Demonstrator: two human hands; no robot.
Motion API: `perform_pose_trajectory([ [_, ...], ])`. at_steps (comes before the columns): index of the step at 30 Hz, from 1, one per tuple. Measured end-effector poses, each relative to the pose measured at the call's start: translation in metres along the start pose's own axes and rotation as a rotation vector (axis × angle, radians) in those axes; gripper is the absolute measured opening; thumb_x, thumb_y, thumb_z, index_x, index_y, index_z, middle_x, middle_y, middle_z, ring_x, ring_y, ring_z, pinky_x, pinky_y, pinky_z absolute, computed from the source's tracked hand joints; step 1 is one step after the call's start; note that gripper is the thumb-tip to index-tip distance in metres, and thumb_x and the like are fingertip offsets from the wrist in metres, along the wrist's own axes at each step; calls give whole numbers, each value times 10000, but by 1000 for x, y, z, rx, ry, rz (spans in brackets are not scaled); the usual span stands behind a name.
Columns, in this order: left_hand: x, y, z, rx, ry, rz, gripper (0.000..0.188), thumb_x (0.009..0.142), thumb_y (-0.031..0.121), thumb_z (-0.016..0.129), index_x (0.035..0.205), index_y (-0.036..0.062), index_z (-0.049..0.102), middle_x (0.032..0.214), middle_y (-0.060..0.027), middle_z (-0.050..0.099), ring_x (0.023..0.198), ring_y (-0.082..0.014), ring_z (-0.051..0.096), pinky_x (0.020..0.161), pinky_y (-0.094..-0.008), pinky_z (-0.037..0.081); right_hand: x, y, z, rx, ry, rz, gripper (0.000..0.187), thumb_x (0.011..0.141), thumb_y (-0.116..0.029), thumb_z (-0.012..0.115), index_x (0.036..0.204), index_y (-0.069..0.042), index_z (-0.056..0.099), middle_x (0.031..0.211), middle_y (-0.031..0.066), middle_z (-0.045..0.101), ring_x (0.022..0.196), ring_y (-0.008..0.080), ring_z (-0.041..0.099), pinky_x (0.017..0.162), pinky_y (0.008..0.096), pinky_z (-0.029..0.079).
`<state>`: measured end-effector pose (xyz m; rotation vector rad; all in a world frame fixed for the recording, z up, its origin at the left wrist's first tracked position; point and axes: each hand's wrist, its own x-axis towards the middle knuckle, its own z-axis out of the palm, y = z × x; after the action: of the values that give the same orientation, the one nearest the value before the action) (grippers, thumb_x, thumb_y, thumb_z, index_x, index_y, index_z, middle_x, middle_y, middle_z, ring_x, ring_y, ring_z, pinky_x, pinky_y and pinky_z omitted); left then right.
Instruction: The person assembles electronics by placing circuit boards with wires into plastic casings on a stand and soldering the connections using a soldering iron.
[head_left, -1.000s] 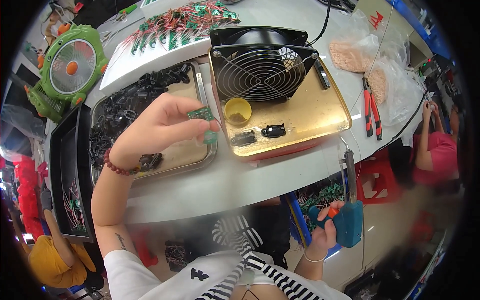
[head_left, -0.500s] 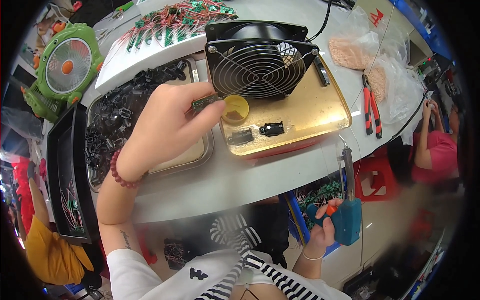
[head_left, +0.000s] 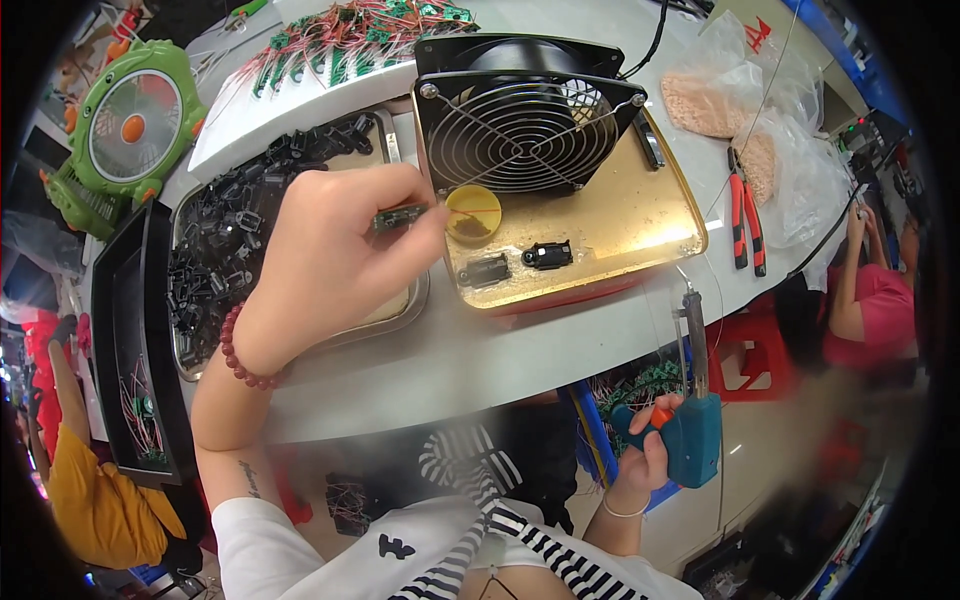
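Observation:
My left hand (head_left: 335, 250), a beaded bracelet at its wrist, pinches a small green circuit board (head_left: 396, 217) between thumb and fingers. A thin red wire runs from that pinch across a small round yellow cup (head_left: 487, 203) holding brownish material. In my right hand (head_left: 642, 470), below the table edge, is a teal soldering gun (head_left: 697, 445) with an orange trigger, its metal tip pointing up. Two small housings lie on the gold tray (head_left: 640, 225) close to the cup: a black one (head_left: 547, 255) and a greyer one (head_left: 486, 270).
A black fan (head_left: 525, 130) with a wire grille stands on the tray. Left of it, a metal tray (head_left: 412, 312) holds many black housings (head_left: 225, 225). Wired circuit boards (head_left: 350, 45) lie behind. Red-handled pliers (head_left: 740, 215) and plastic bags (head_left: 790, 165) are at right; a green fan (head_left: 135, 125) is far left.
The circuit board has tilted slightly in my left hand, and its red wire now shows over the yellow cup. My right hand and the soldering gun have hardly moved.

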<state>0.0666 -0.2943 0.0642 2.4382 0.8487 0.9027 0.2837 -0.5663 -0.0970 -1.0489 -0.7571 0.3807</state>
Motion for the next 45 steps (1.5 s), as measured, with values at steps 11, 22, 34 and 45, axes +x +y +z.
perform_pose_trajectory([
  [11, -1, 2, -3, 133, -55, 78, 97, 739, 128, 673, 713, 45, 629, 520, -87, 537, 444, -220, 551, 466, -308, 430, 0, -3, 3, -13, 53, 26, 537, 763, -133, 665, 1256, 32, 531, 1122, 154, 596, 700, 204, 555, 623, 274, 438],
  [22, -1, 0, 3, 273, 26, 150, 96, 734, 124, 676, 709, 53, 618, 606, -100, 587, 527, -267, 587, 492, -353, 461, 1, -1, 0, 6, -17, -16, 508, 792, -96, 611, 1266, 51, 502, 1179, 173, 587, 735, 191, 587, 649, 269, 463],
  [34, -2, 2, 1, 266, -46, 162, 94, 724, 124, 682, 717, 45, 632, 633, -95, 606, 544, -280, 594, 501, -359, 468, 1, -1, 3, 9, -27, -12, 523, 785, -88, 592, 1276, 60, 489, 1202, 178, 573, 733, 194, 573, 661, 276, 456],
  [45, 1, 4, -4, 169, -47, 122, 88, 723, 107, 672, 712, 35, 624, 631, -96, 610, 525, -259, 577, 499, -337, 459, 2, -4, 6, -26, 5, 27, 527, 773, -114, 607, 1254, 70, 496, 1163, 172, 577, 719, 183, 563, 661, 281, 451],
])
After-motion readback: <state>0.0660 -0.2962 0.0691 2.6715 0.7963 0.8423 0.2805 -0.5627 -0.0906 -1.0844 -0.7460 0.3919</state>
